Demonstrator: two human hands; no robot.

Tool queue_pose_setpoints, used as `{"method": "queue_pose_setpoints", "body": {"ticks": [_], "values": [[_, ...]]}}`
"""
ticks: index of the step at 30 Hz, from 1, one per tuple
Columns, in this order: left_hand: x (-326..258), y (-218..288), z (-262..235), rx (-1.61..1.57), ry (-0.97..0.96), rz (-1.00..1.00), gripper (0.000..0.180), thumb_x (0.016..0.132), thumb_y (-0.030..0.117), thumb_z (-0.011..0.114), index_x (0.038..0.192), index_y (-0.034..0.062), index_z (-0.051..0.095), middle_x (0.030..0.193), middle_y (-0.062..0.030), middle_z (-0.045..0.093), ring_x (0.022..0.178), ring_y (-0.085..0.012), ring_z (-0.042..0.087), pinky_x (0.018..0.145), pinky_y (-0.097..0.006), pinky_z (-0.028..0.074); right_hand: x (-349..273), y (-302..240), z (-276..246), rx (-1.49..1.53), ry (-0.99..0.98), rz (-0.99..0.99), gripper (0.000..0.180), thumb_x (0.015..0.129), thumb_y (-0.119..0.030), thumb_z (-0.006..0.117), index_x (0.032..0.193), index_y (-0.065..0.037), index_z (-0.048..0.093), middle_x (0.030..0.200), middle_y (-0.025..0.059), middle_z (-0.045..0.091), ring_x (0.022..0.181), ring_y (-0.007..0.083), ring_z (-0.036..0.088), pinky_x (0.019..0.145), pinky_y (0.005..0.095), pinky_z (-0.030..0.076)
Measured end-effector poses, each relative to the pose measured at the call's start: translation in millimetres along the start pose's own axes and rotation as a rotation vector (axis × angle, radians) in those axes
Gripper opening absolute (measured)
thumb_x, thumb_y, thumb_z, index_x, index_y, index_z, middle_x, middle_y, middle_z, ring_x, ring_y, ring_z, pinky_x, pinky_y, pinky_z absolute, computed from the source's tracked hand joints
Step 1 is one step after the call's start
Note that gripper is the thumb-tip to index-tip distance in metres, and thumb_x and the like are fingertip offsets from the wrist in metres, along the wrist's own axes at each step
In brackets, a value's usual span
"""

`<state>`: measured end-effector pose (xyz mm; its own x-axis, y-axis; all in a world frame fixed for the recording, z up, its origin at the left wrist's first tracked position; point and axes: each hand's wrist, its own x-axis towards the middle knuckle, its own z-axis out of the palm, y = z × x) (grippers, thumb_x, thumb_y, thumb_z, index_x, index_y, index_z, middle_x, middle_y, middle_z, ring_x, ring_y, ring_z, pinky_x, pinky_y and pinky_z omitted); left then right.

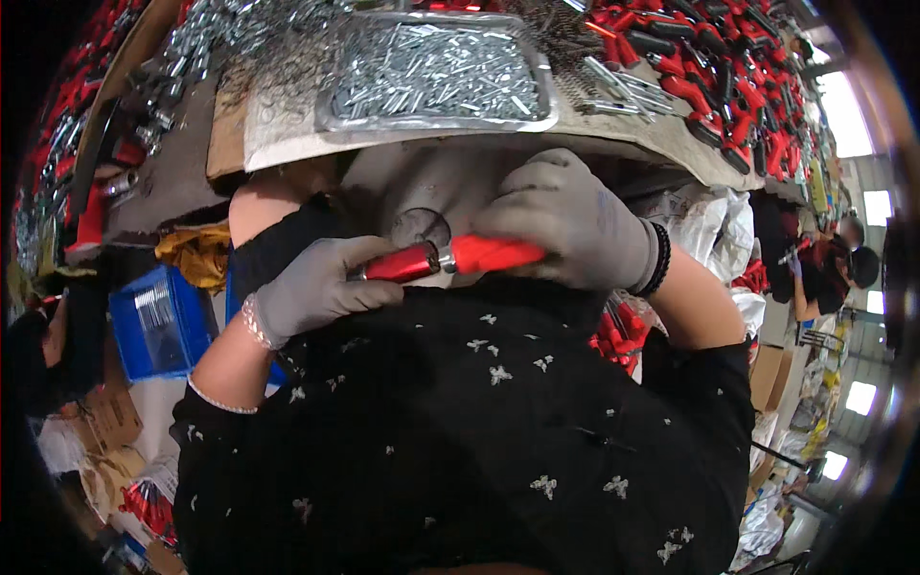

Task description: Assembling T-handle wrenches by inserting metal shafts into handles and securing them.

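Note:
My left hand (321, 287), in a grey glove, holds a red cylindrical part (402, 264) between thumb and fingers. Its dark end, which looks hollow, points to the right. A brighter red handle-like piece (494, 253) meets or nearly meets that end, with a small metal bit between them. My right hand (580, 225), also gloved in grey, is curled over the far end of this bright piece and is slightly blurred; its palm hides the rest. Both parts are level in front of my chest. Just behind them is a round metallic shape (420, 227).
On the bench ahead, a shallow tray (441, 124) holds many metal pins. Red and black handles (704, 72) are heaped at right, near loose metal rods (628, 88). A blue bin (196, 311) stands at left. Another person (826, 273) is at far right.

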<state>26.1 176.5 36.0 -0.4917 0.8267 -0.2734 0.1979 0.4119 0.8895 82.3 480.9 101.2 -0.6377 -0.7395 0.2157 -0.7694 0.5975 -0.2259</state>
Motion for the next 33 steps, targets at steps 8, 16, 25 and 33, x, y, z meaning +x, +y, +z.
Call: {"method": "queue_pose_setpoints", "body": {"ticks": [8,16,25,33], "values": [[-4,-20,5,-0.461,-0.471,-0.286,0.035,0.089,0.023,0.064,0.116,0.0004,0.066,0.090,-0.0023,0.065,0.081,-0.0077,0.055,0.071,-0.027,0.046,15,-16,8,-0.552,0.127,-0.458,0.034,0.074,-0.027,0.068,0.108,-0.019,0.065,0.083,-0.0069,0.063,0.081,0.0118,0.060,0.061,0.0252,0.046],[-5,2,19,0.304,0.121,0.138,0.037,0.089,0.036,0.070,0.113,0.0081,0.067,0.082,-0.0092,0.067,0.069,-0.0228,0.064,0.062,-0.033,0.048,4,-1,17,0.173,-0.221,0.044,0.031,0.085,-0.033,0.072,0.105,-0.010,0.066,0.076,0.0025,0.064,0.072,0.0208,0.063,0.066,0.0381,0.051],[5,3,27,-0.044,0.287,0.083,0.044,0.084,0.032,0.075,0.115,0.0041,0.063,0.091,-0.0149,0.067,0.078,-0.0288,0.067,0.069,-0.036,0.052,-11,-9,27,0.989,0.381,0.621,0.037,0.096,-0.014,0.059,0.130,0.002,0.055,0.119,0.0134,0.064,0.103,0.0182,0.064,0.091,0.0307,0.050],[9,0,24,0.205,0.273,0.118,0.046,0.084,0.033,0.076,0.116,0.0018,0.064,0.092,-0.0178,0.067,0.084,-0.0301,0.068,0.075,-0.037,0.052,-35,-29,33,0.428,0.320,0.651,0.068,0.088,-0.016,0.071,0.145,0.003,0.039,0.100,0.0096,0.070,0.083,0.0271,0.069,0.078,0.0346,0.052]]}}
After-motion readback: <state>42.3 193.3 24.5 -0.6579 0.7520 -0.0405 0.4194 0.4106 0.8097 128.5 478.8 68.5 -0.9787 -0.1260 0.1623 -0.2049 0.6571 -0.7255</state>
